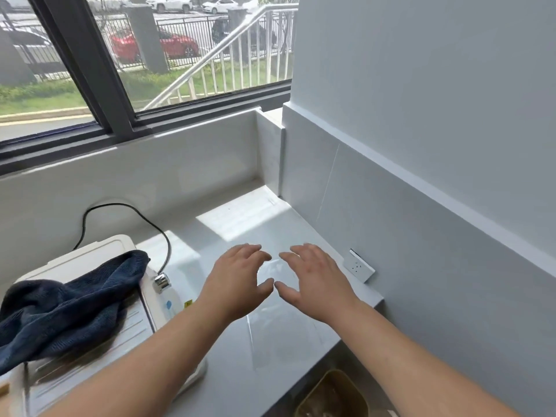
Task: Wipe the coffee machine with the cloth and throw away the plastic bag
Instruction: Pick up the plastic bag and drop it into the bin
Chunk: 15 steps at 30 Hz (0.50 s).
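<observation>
1. Your left hand and right hand hover over the clear plastic bag near the desk's right edge; each grip spread, holding nothing.
2. Dark blue cloth lies atop the coffee machine, desk's left side.
3. Bin sits below the desk's front edge.

From my feed there's a white countertop with a sunny patch far off, a black cable looping along the back wall on the left, a white wall socket on the right, and a bin down near the counter's edge. Out the window I see a red car parked behind railings
</observation>
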{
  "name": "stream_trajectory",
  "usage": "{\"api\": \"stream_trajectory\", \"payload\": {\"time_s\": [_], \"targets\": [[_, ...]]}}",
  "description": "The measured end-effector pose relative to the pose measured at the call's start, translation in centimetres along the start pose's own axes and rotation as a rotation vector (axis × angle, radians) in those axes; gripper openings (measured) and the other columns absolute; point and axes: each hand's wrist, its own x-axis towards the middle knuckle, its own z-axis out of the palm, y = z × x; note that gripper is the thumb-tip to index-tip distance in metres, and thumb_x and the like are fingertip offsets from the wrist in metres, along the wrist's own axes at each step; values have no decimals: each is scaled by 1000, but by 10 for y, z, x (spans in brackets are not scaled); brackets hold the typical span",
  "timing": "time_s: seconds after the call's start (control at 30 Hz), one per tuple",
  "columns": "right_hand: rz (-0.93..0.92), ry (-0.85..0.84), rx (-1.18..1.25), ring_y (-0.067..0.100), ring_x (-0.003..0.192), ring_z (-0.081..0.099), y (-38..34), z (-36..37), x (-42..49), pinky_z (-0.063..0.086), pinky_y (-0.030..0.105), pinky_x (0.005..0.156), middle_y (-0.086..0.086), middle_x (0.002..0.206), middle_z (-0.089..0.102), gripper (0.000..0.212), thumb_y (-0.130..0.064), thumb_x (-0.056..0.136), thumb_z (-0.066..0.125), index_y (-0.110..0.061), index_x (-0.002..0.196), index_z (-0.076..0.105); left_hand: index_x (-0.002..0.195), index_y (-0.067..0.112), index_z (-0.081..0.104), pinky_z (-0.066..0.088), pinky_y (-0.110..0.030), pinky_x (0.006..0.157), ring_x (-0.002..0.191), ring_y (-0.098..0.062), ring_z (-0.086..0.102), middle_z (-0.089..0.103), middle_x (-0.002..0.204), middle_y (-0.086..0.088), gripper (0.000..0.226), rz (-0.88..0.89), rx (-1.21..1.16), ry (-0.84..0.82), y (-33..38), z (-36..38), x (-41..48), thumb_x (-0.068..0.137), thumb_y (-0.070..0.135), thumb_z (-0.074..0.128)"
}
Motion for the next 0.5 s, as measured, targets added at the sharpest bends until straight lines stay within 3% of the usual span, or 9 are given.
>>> {"api": "stream_trajectory", "payload": {"time_s": [0.5], "targets": [[27,-190,-2,31,148,34,53,91,-10,30,45,121,1,154,48,69,-66,89,50,-29,148,48,142,31,59,26,-31,121,147,-18,39,51,156,5,55,-78,-13,-176,-6,106,-7,91,51,60]]}}
